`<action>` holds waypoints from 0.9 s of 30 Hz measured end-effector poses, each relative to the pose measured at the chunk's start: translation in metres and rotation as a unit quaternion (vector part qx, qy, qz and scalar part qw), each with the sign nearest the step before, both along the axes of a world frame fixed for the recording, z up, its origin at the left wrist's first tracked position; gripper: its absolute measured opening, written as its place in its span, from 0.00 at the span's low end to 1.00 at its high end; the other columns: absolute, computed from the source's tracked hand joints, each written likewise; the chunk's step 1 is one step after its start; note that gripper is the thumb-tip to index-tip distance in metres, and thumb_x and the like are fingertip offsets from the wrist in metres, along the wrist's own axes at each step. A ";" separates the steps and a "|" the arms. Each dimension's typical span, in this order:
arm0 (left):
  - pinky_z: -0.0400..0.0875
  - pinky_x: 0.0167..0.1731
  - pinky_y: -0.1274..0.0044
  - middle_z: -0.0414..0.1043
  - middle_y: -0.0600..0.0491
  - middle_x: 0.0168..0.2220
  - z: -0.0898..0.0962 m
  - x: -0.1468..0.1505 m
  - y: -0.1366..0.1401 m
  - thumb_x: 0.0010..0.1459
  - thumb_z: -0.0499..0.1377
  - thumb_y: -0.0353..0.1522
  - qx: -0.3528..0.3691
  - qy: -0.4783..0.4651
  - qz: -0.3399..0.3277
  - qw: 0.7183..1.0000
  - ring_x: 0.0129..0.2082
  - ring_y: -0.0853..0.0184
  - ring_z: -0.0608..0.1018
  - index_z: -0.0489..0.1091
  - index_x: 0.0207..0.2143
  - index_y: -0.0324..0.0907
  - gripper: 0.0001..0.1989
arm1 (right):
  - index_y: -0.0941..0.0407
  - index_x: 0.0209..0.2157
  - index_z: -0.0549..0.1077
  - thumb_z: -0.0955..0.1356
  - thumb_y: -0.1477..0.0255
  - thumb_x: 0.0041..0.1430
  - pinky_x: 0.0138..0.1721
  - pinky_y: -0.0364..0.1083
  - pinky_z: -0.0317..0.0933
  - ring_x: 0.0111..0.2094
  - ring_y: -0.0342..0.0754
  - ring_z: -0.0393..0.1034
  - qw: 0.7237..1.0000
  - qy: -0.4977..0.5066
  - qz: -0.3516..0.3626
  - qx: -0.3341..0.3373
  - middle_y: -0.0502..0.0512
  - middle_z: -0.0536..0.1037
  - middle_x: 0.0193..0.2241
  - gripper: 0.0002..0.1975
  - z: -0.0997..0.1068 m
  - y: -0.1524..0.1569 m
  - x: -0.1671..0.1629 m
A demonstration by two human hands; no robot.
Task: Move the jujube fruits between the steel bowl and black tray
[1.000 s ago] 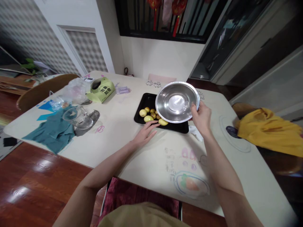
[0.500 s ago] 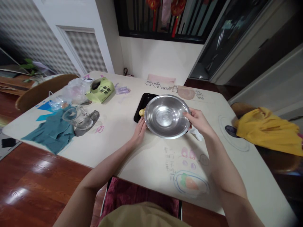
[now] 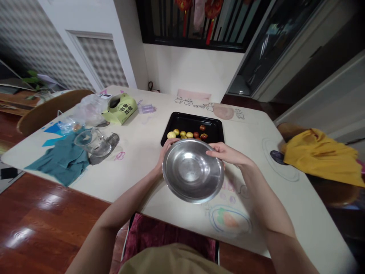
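Note:
A shiny stainless steel bowl (image 3: 191, 171) is tilted towards me, and its inside looks bare. My right hand (image 3: 228, 154) grips the bowl's upper right rim, thumb over the edge. My left hand (image 3: 165, 150) is at the bowl's upper left rim, close to the tray's front left corner. Its fingers are partly behind the bowl, and whether they hold anything is hidden. Beyond the bowl is a black tray (image 3: 211, 121) with several small round fruits (image 3: 189, 134), yellow-green to dark red, along its front. The bowl hides part of the tray's front edge.
On the table's left are a glass pitcher (image 3: 94, 142), a teal cloth (image 3: 64, 158), plastic bags (image 3: 89, 108) and a green tissue box (image 3: 122, 108). A yellow garment (image 3: 319, 158) drapes over a chair at the right. Drawings mark the white tabletop (image 3: 137, 163).
My right hand has brought the bowl back towards me and slightly left. The tray and its fruits, mostly covered before, now show. My left hand has shifted slightly up and left.

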State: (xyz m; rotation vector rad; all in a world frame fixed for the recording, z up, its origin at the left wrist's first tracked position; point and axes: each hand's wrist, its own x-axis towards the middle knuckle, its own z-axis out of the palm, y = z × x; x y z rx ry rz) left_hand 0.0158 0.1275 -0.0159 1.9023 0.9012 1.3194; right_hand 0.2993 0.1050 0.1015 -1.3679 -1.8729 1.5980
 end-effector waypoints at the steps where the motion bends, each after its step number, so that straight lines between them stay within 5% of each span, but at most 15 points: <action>1: 0.76 0.59 0.59 0.73 0.44 0.58 0.003 -0.001 -0.002 0.78 0.37 0.50 -0.011 -0.035 0.011 0.999 0.59 0.54 0.76 0.69 0.62 0.45 0.30 | 0.59 0.52 0.78 0.72 0.51 0.63 0.16 0.40 0.61 0.14 0.42 0.67 1.000 -0.003 0.023 -0.007 0.45 0.76 0.19 0.28 -0.001 0.000 0.000; 6: 0.80 0.49 0.65 0.71 0.42 0.58 0.014 -0.003 -0.007 0.76 0.41 0.52 -0.044 -0.114 -0.002 0.992 0.56 0.56 0.77 0.71 0.58 0.44 0.29 | 0.59 0.51 0.78 0.71 0.51 0.65 0.16 0.38 0.60 0.16 0.39 0.66 0.992 -0.014 0.122 -0.026 0.46 0.76 0.22 0.26 -0.011 0.002 -0.006; 15: 0.79 0.50 0.66 0.73 0.42 0.58 0.020 -0.003 -0.010 0.75 0.51 0.49 -0.030 -0.111 -0.053 0.992 0.58 0.55 0.76 0.74 0.56 0.44 0.22 | 0.60 0.48 0.77 0.70 0.51 0.66 0.18 0.38 0.61 0.19 0.39 0.66 0.980 -0.038 0.187 -0.047 0.46 0.76 0.25 0.25 -0.025 0.006 -0.018; 23: 0.76 0.52 0.66 0.79 0.43 0.53 0.023 -0.007 -0.010 0.70 0.63 0.42 -0.013 -0.063 -0.151 0.986 0.56 0.55 0.78 0.80 0.51 0.44 0.15 | 0.59 0.38 0.77 0.72 0.47 0.62 0.23 0.41 0.65 0.22 0.42 0.69 0.984 -0.046 0.171 -0.020 0.47 0.75 0.22 0.26 -0.035 0.015 -0.012; 27: 0.74 0.56 0.63 0.79 0.43 0.54 0.022 -0.008 -0.010 0.71 0.63 0.41 -0.019 -0.051 -0.176 0.983 0.55 0.56 0.79 0.81 0.50 0.45 0.13 | 0.58 0.40 0.77 0.69 0.49 0.65 0.26 0.44 0.68 0.22 0.46 0.73 0.996 -0.037 0.054 0.056 0.51 0.78 0.23 0.24 -0.042 0.023 -0.001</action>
